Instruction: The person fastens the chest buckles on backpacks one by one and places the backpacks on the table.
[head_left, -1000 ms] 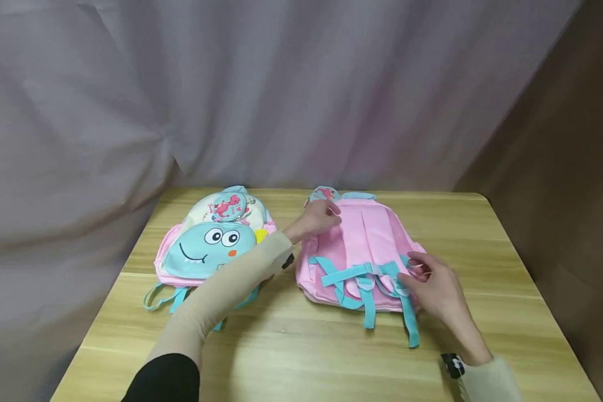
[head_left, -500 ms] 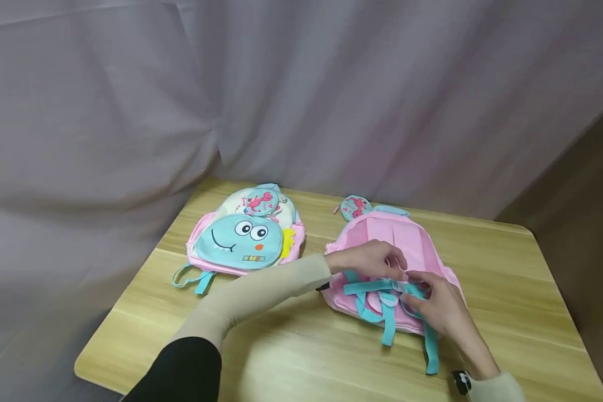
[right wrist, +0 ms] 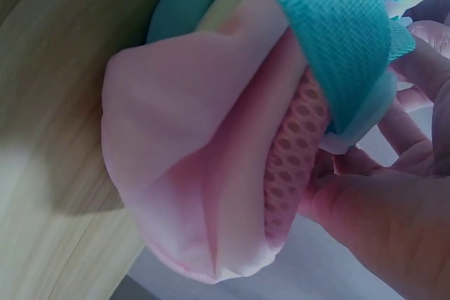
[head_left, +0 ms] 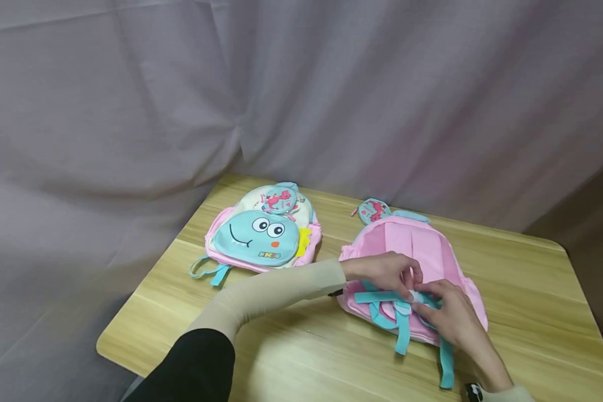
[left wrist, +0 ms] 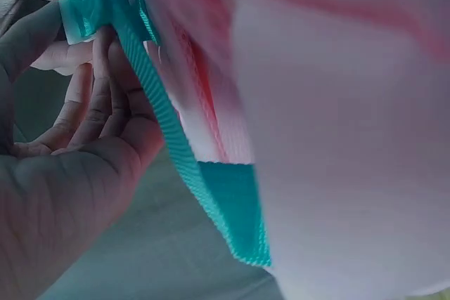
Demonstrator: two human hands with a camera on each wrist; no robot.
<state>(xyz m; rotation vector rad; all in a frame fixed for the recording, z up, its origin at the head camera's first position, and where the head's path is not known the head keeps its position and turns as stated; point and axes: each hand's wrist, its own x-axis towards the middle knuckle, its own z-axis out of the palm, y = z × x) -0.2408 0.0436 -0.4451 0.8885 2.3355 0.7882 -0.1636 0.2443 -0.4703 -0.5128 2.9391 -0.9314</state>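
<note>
A pink backpack (head_left: 424, 248) lies on its front on the table, its padded straps facing up. Across its lower back runs a teal strap (head_left: 377, 297) with a whitish plastic buckle (head_left: 415, 297). My left hand (head_left: 389, 271) reaches over from the left and pinches the buckle and its webbing between thumb and fingers. From the right, my right hand (head_left: 452, 312) pinches the buckle's other side, fingertips close to the left ones. The fingertips partly hide the buckle. In the right wrist view, a teal webbing band (right wrist: 337, 40) passes beside the hand over pink mesh (right wrist: 295, 152).
A second backpack (head_left: 256, 240) with a smiling blue dinosaur face lies face up at the left. A small round pouch (head_left: 374, 211) hangs off the pink backpack's top. Loose teal strap ends (head_left: 446, 363) trail onto the wooden table (head_left: 301, 357). Behind stands a grey curtain (head_left: 301, 100).
My left hand has come down from the backpack's upper left to the buckle. My right hand has moved inward from the strap's right side to meet it. The head view has swung left.
</note>
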